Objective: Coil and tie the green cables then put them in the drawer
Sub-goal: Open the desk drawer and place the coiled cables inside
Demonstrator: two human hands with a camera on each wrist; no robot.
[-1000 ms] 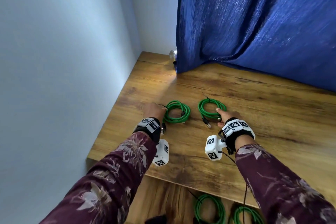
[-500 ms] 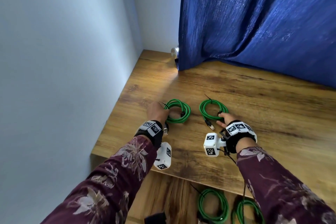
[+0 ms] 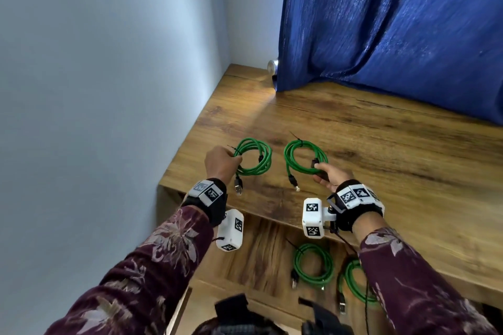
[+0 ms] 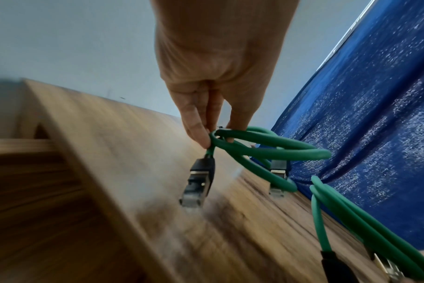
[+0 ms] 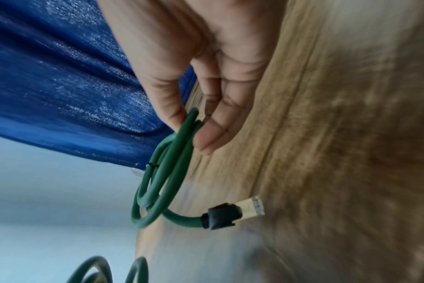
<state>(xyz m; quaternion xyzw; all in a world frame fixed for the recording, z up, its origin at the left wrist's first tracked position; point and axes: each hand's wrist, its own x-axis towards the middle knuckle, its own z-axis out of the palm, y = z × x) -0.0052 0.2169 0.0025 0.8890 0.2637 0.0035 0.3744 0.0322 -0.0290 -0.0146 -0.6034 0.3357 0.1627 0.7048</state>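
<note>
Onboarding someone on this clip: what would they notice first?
Two coiled green cables lifted off the wooden tabletop, one per hand: the left hand grips the left coil, the right hand pinches the right coil, plugs dangling. Next, two more green coils already lying in the open drawer below the table's front edge. A blue curtain fills the upper right.

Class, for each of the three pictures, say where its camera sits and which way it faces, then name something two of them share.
Head: worn on the head, looking down at the table; both sleeved arms, left hand, right hand.
Left wrist: along the left hand toward the curtain; fingers pinch the left cable coil.
Right wrist: along the right hand; fingers pinch the right cable coil.
Shared: both wrist views show the curtain and table.
</note>
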